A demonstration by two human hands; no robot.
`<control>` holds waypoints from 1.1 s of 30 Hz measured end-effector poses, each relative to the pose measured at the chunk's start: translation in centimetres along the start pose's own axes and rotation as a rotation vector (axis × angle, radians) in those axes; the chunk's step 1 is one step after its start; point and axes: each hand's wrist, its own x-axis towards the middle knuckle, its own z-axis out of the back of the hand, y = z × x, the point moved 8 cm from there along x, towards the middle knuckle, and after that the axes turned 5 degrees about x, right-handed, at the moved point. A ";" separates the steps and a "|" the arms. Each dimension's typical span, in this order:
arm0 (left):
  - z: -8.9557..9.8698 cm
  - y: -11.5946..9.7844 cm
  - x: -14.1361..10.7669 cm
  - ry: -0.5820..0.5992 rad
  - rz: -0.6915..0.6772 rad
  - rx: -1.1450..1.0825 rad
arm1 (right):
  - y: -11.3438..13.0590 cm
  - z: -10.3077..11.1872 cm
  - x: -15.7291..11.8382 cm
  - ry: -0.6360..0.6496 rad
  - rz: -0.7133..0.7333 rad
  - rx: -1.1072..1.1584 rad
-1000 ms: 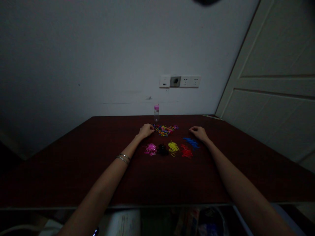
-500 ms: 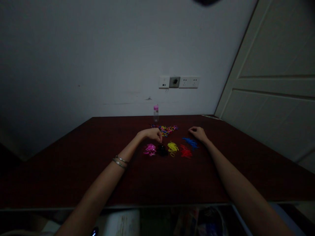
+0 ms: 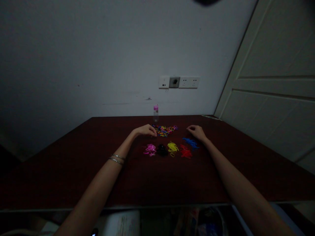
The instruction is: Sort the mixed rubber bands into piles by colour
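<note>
My left hand [image 3: 147,130], with bangles at the wrist, hovers at the left end of a mixed pile of coloured rubber bands [image 3: 167,131]. Its fingers are closed and bent down; anything between them is too small to make out. To the right of that pile, my right hand [image 3: 197,131] has thumb and fingertips together in a pinch, its contents not discernible. Nearer me lie sorted heaps: pink rubber bands [image 3: 150,149], black rubber bands [image 3: 161,150], yellow rubber bands [image 3: 172,147] and red rubber bands [image 3: 185,151]. Blue rubber bands [image 3: 191,143] lie just below my right hand.
A clear bottle with a pink top [image 3: 156,114] stands behind the mixed pile, near the wall. The dark red table [image 3: 157,183] has an open space with stored items under its front edge. Wall sockets [image 3: 189,82] sit above; a white door [image 3: 275,85] is at right.
My left hand has moved from above the black heap back and to the left, to the mixed pile's left end. My right hand has shifted slightly left.
</note>
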 end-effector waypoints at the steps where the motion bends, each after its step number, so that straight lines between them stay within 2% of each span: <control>1: -0.1 1.0 0.1 0.019 0.030 -0.025 | 0.9 0.0 0.1 0.006 0.029 0.005; 3: -0.3 2.9 0.2 0.030 0.080 -0.076 | 3.2 -0.3 0.2 0.023 0.104 0.018; 7: 0.3 5.3 0.3 -0.123 0.153 -0.112 | 7.6 -2.1 -0.1 0.090 0.233 0.025; 13: 0.5 5.6 0.6 -0.260 0.143 -0.108 | 11.2 -6.3 -1.3 0.232 0.294 -0.170; 19: 0.2 6.0 0.7 -0.309 0.126 -0.076 | 12.5 -7.8 -1.9 0.269 0.341 -0.323; 33: 0.2 6.4 0.1 -0.401 0.123 -0.058 | 13.3 -8.5 -2.2 0.279 0.384 -0.376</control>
